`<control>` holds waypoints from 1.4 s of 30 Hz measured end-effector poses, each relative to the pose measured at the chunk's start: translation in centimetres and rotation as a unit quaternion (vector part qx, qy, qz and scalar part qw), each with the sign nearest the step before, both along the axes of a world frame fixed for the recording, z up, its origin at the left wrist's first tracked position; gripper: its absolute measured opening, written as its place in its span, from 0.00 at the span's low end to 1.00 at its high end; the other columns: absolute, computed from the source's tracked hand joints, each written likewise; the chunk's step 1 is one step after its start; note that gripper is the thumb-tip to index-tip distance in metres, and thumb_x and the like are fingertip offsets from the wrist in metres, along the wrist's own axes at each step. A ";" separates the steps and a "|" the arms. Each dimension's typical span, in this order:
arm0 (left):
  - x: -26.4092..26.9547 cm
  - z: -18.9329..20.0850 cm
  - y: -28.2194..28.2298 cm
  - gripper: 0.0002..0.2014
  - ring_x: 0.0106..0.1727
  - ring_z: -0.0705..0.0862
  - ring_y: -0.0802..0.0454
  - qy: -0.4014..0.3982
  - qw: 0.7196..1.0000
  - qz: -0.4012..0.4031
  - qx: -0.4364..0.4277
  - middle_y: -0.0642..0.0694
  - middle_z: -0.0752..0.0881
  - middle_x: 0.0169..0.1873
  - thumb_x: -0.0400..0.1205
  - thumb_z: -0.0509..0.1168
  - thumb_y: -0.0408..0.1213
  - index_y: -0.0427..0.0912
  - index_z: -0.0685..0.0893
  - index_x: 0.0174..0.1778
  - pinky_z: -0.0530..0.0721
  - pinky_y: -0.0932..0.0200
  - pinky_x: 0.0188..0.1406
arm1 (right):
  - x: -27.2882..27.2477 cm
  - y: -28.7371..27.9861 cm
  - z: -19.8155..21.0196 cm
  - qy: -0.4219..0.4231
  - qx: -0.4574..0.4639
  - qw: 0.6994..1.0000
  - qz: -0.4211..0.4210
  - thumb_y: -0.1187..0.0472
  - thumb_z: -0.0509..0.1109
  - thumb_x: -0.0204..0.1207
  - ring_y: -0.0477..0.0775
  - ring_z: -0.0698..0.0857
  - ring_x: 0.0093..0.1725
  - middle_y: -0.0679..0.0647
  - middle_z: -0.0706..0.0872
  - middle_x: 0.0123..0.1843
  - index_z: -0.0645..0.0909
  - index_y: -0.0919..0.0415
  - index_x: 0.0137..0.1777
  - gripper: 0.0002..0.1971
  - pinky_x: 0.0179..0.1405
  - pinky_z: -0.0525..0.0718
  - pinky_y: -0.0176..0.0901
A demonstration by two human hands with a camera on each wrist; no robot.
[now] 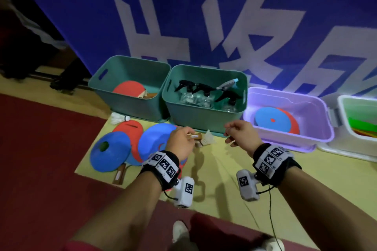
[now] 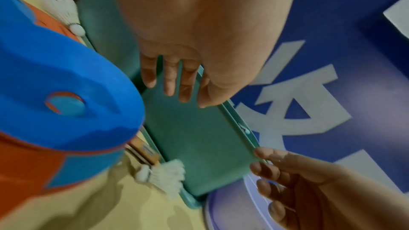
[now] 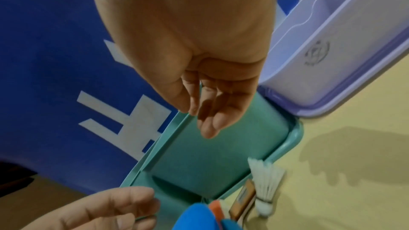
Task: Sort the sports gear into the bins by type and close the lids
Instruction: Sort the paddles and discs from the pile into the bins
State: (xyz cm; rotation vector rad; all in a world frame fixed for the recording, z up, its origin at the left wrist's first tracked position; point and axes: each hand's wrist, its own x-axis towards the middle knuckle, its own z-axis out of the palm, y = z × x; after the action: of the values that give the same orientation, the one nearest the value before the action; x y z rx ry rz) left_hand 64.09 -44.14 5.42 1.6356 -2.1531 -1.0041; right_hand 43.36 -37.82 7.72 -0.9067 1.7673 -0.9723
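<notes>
On the floor by the blue banner (image 1: 204,16), four open bins sit in a row: a green bin (image 1: 114,96) with a red paddle (image 1: 128,88) inside, a second green bin (image 1: 240,96) full of spray bottles (image 1: 195,87), a purple bin (image 1: 318,108) holding flat cones (image 1: 273,121), and a white bin (image 1: 346,128) at the far right. Loose gear lies in front: blue and red cones (image 1: 111,150), a shuttlecock (image 1: 118,118) by the first bin, another shuttlecock (image 1: 209,140) beside a paddle handle (image 1: 196,136). A green lid (image 2: 199,146) appears to lie flat under the second bin's front edge. Left hand (image 1: 180,142) hovers over the paddle handle, fingers relaxed and loosely spread, holding nothing. Right hand (image 1: 238,133) hangs over the lid's near edge, fingers loosely curled, empty too. Likely step: grab the next loose item, either the paddle by its handle or the near shuttlecock. Best approach: pinch the shuttlecock at its cork base, not the feathers, which crush easily; take the paddle by the handle and slide it out from under the cones so the stack doesn't topple. Paddle goes with the red paddle in the first bin. Which bin takes shuttlecocks I cannot tell. No lid is on yet.
</notes>
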 end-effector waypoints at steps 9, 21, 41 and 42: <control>15.3 -1.8 -3.5 0.16 0.62 0.82 0.44 -0.011 0.994 0.095 0.061 0.43 0.83 0.64 0.79 0.65 0.30 0.43 0.85 0.62 0.78 0.54 0.64 | 10.8 -3.7 -1.3 -0.013 0.053 0.998 0.017 0.72 0.63 0.78 0.55 0.84 0.30 0.57 0.87 0.36 0.81 0.61 0.47 0.08 0.27 0.79 0.44; 18.6 -7.3 -2.2 0.12 0.47 0.86 0.42 0.024 0.974 0.158 0.159 0.44 0.87 0.44 0.77 0.68 0.32 0.51 0.86 0.53 0.84 0.51 0.52 | 14.0 -5.0 -7.4 -0.026 0.104 0.994 0.034 0.74 0.64 0.77 0.52 0.82 0.28 0.62 0.84 0.38 0.82 0.65 0.48 0.08 0.24 0.77 0.39; 17.4 -7.4 -1.2 0.12 0.46 0.84 0.45 0.134 0.940 0.292 0.119 0.43 0.86 0.54 0.82 0.64 0.30 0.42 0.87 0.60 0.86 0.47 0.51 | 12.5 -5.3 -13.1 0.018 0.160 0.986 0.040 0.70 0.65 0.74 0.56 0.84 0.34 0.56 0.86 0.37 0.81 0.58 0.54 0.11 0.29 0.84 0.47; 18.0 -7.0 -1.2 0.13 0.49 0.84 0.45 0.133 0.936 0.304 0.117 0.45 0.85 0.56 0.83 0.64 0.30 0.42 0.87 0.61 0.85 0.47 0.51 | 12.7 -5.5 -13.5 0.027 0.160 0.986 0.046 0.69 0.66 0.73 0.56 0.84 0.35 0.55 0.86 0.38 0.81 0.58 0.55 0.12 0.31 0.85 0.48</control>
State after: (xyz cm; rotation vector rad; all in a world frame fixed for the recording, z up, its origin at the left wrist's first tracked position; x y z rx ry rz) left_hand 82.06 -45.32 -1.61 1.9530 -1.2599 -1.2081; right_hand 56.06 -43.28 -5.75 -0.8060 1.8425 -0.5870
